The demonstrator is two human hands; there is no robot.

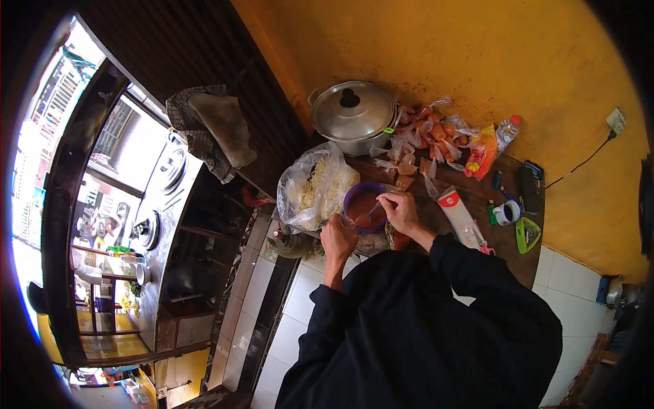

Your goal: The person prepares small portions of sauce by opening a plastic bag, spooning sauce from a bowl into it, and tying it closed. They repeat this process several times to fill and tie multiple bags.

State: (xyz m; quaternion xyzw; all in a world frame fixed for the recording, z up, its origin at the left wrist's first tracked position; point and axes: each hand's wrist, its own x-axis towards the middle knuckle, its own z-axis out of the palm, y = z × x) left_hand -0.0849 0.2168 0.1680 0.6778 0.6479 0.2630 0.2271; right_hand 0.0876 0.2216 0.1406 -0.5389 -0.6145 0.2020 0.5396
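A purple bowl [349, 198] of orange-brown sauce [365, 202] stands near the table's front edge. At its left front side, my left hand [338, 238] is closed on a small clear plastic bag [347, 222]. My right hand [400, 210] pinches at the bowl's right rim; a thin, shiny strip runs from its fingers down over the sauce, too small to identify. Left of the bowl, a large clear bag of pale noodles [317, 187] lies open. Behind the bowl are several knotted bags of orange sauce [436, 129].
A lidded metal pot [353, 116] stands against the yellow wall. To the right lie a long white-and-red packet [463, 217], a cup of dark liquid [506, 213] and a green plastic holder [526, 235]. A bottle [507, 131] with a red cap is behind. A dark green bottle-shaped object [289, 243] stands left.
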